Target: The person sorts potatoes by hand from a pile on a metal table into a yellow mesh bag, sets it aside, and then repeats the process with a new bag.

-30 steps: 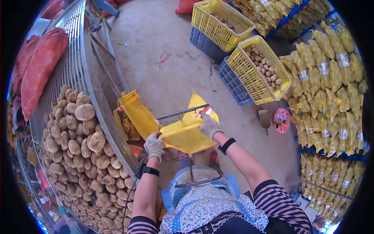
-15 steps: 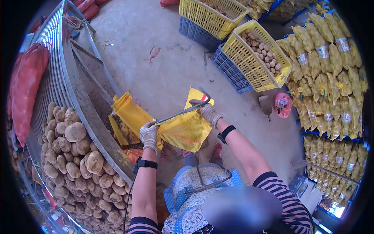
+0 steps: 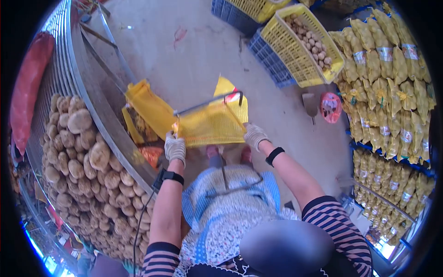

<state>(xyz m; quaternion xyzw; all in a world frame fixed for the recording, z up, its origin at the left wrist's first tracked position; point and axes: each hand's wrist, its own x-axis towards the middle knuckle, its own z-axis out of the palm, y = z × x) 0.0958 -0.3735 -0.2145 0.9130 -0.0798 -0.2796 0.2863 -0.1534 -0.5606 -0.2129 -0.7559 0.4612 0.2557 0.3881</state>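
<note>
Holding a yellow mesh bag [image 3: 210, 127] between both hands [image 3: 175, 147] [image 3: 255, 135]

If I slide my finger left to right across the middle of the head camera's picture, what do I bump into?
Pile of potatoes, gloved left hand, yellow mesh bag, gloved right hand, scoop, pink bag, stacked full yellowish sacks.

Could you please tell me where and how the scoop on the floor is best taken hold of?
I would grip the scoop by its short, thin handle, coming from the person's side: it points that way, the wide pan faces away, and the pink bag sits close on the right.
</note>
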